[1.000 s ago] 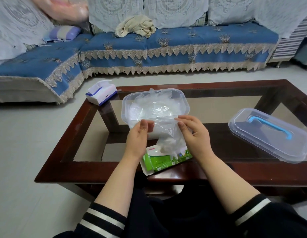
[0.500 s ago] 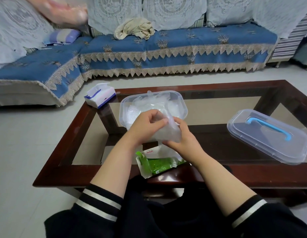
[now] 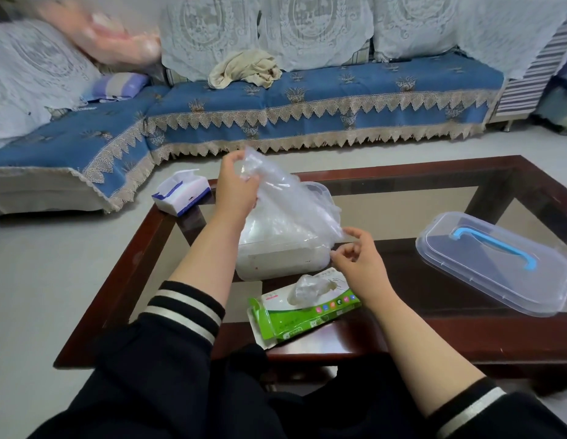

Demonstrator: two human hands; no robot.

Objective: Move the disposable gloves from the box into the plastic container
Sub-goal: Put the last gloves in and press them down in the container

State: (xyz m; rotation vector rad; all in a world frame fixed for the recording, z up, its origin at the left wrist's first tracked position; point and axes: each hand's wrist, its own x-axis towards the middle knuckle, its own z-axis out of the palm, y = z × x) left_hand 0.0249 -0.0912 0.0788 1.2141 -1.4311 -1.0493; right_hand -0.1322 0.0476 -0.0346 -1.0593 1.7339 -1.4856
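Clear plastic dominates this dark wood-framed glass tabletop [image 3: 402,175], where a person in black sleeves with white stripes sits at the near edge. Left of the plastic container [image 3: 282,261], a blue-and-white tissue box [image 3: 181,193] rests at the far left corner. The left hand [image 3: 236,188] is raised above the container's left side, fingers pinching the top of a thin transparent disposable glove [image 3: 288,201] that drapes down across the container, which already holds a pile of gloves. Just in front of the container lies the green and white glove box [image 3: 302,312], another glove bunched up from its opening. At the container's right front corner, the right hand [image 3: 359,258] hovers with loosely curled fingers, gripping nothing. Well right of the container lies its clear lid [image 3: 497,264] with a blue handle.
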